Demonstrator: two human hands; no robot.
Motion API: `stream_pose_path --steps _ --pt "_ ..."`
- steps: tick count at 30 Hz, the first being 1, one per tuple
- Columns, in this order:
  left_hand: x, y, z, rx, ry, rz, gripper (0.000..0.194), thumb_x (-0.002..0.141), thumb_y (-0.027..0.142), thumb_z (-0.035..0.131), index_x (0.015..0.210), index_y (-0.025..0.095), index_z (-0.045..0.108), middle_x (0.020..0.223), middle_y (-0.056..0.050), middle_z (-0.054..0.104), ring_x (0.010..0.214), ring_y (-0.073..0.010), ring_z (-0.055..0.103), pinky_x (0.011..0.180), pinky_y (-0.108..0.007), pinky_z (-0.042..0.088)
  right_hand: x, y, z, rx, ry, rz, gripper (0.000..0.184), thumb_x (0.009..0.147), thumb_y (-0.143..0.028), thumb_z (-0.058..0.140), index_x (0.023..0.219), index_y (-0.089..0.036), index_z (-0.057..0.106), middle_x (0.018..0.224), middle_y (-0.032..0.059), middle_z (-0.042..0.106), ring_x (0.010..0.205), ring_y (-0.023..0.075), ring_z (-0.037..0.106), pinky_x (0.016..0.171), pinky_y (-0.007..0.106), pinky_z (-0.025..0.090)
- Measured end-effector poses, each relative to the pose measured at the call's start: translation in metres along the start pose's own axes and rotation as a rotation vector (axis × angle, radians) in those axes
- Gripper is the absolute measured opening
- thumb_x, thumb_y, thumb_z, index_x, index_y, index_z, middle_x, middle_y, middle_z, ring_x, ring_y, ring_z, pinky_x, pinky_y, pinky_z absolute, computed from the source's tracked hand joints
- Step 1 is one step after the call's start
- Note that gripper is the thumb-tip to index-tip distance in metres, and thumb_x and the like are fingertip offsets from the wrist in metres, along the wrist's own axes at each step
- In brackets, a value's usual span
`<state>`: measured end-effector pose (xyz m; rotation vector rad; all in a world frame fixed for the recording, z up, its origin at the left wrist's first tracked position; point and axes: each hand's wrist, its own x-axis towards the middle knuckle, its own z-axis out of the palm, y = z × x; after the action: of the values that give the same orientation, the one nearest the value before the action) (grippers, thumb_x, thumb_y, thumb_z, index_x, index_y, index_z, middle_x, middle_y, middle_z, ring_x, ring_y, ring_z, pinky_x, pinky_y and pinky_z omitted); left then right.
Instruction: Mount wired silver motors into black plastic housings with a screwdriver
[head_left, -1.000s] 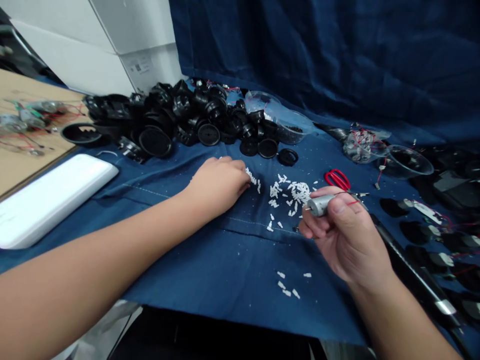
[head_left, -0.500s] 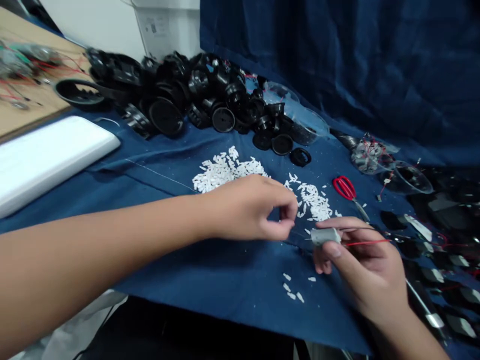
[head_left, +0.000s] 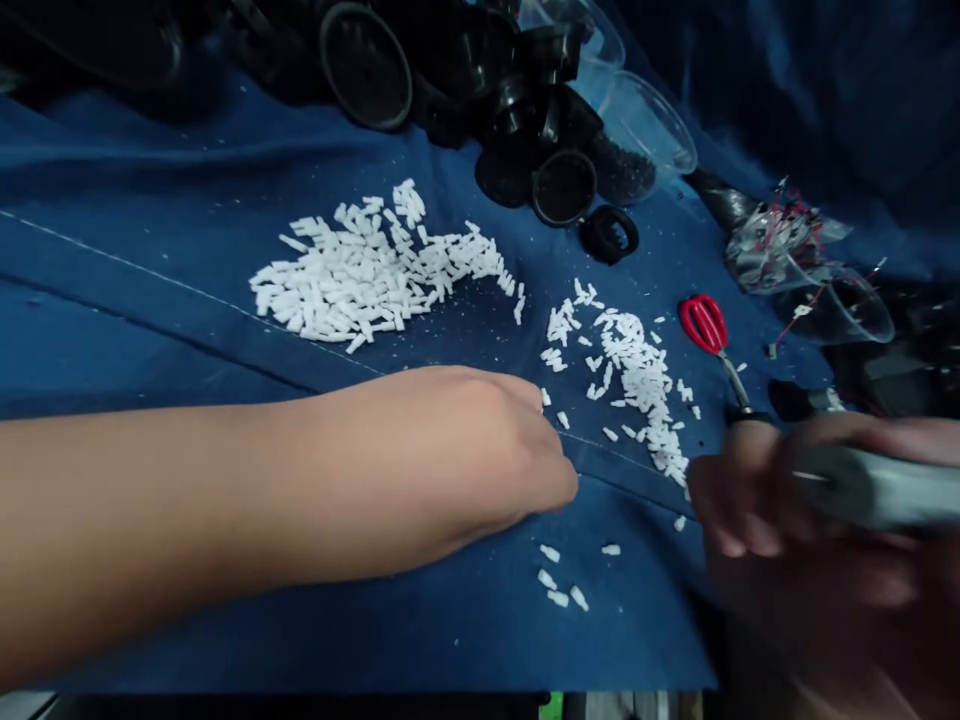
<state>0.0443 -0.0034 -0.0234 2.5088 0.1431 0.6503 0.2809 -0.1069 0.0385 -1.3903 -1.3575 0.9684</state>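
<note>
My left hand (head_left: pixel 487 450) reaches in over the cloth with its fingers curled down and closed. Whatever its fingertips pinch, if anything, is hidden behind the hand. A large pile of small white plastic pieces (head_left: pixel 337 275) lies beyond it, and a smaller white pile (head_left: pixel 637 375) spreads to its right. Several loose white pieces (head_left: pixel 557 598) lie nearer the front edge. At the right, close to the camera and blurred, my right hand (head_left: pixel 750 520) is closed around a small grey motor (head_left: pixel 885 485), its thin shaft pointing left.
Red-handled scissors (head_left: pixel 703 322) lie right of the small pile. Black round plastic parts (head_left: pixel 564 187) are heaped at the back beside a clear plastic cup (head_left: pixel 652 120). A bag of wired parts (head_left: pixel 772 235) and another clear cup (head_left: pixel 855 305) stand at the far right.
The view has dropped closer to the table. My left hand has turned palm down and its finger loop is out of sight. My right hand has brought the motor nearer the camera.
</note>
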Motion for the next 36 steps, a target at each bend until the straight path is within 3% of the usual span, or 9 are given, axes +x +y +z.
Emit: stream_pose_path --steps 3,8,12,19,24,29,32,36 --pt "0.000 -0.001 0.000 0.011 0.035 -0.041 0.022 0.095 0.010 0.060 0.098 0.028 0.073 0.086 -0.001 0.077 0.077 -0.0223 0.066 0.070 -0.036 0.054 -0.002 0.015 0.006 0.058 0.034 0.048 0.022 0.095 -0.042 0.076 0.111 -0.027 0.074 0.073 0.0016 0.059 0.058 0.0150 0.054 0.050 0.031 0.042" --pt "0.001 0.004 -0.007 -0.031 -0.020 -0.120 0.014 0.097 0.016 0.066 0.090 0.027 0.069 0.086 0.001 0.074 0.081 -0.0204 0.066 0.071 -0.034 0.053 -0.002 0.029 0.010 -0.145 -0.147 0.029 0.018 0.097 -0.030 0.074 0.115 -0.028 0.073 0.076 0.0009 0.066 0.058 0.0128 0.060 0.052 0.026 0.047" --pt "0.000 0.008 -0.005 -0.070 0.025 -0.225 0.015 0.094 0.021 0.072 0.088 0.026 0.059 0.080 0.001 0.069 0.071 -0.0185 0.063 0.055 -0.030 0.042 -0.001 0.031 0.012 -0.202 -0.287 -0.034 0.026 0.091 -0.020 0.079 0.114 -0.029 0.069 0.086 0.0016 0.074 0.065 0.0139 0.069 0.054 0.023 0.054" --pt "-0.003 0.010 0.001 0.004 -0.001 -0.264 0.024 0.092 0.023 0.073 0.092 0.026 0.049 0.078 0.001 0.068 0.064 -0.0196 0.061 0.055 -0.031 0.040 0.002 0.039 0.014 -0.340 -0.344 -0.117 0.028 0.088 -0.023 0.082 0.113 -0.027 0.069 0.094 0.0045 0.078 0.078 0.0188 0.076 0.060 0.026 0.060" --pt "-0.002 0.011 0.003 0.021 0.009 -0.277 0.031 0.087 0.022 0.076 0.089 0.026 0.045 0.073 0.002 0.066 0.057 -0.0172 0.057 0.051 -0.031 0.039 0.002 0.037 0.014 -0.403 -0.363 -0.205 0.034 0.086 -0.020 0.084 0.115 -0.025 0.069 0.092 0.0017 0.077 0.071 0.0131 0.073 0.060 0.022 0.060" --pt "0.000 0.010 0.006 0.029 0.001 -0.293 0.036 0.085 0.023 0.077 0.087 0.026 0.041 0.068 0.003 0.064 0.055 -0.0171 0.057 0.048 -0.032 0.034 0.004 0.035 0.016 -0.493 -0.405 -0.324 0.032 0.088 -0.023 0.083 0.116 -0.023 0.068 0.098 0.0030 0.078 0.083 0.0159 0.077 0.071 0.024 0.065" --pt "0.001 0.010 0.006 0.028 -0.013 -0.286 0.035 0.084 0.021 0.074 0.086 0.025 0.039 0.069 0.003 0.062 0.058 -0.0171 0.059 0.049 -0.031 0.031 0.008 0.033 0.019 -0.563 -0.400 -0.444 0.028 0.089 -0.025 0.081 0.112 -0.020 0.066 0.093 0.0025 0.078 0.079 0.0149 0.077 0.069 0.021 0.064" --pt "0.003 0.013 0.004 0.044 -0.059 -0.281 0.026 0.089 0.017 0.063 0.086 0.024 0.038 0.069 0.003 0.059 0.059 -0.0166 0.058 0.052 -0.030 0.030 0.012 0.030 0.022 -0.553 -0.405 -0.473 0.021 0.091 -0.021 0.077 0.108 -0.018 0.066 0.091 0.0004 0.077 0.079 0.0101 0.075 0.074 0.014 0.061"
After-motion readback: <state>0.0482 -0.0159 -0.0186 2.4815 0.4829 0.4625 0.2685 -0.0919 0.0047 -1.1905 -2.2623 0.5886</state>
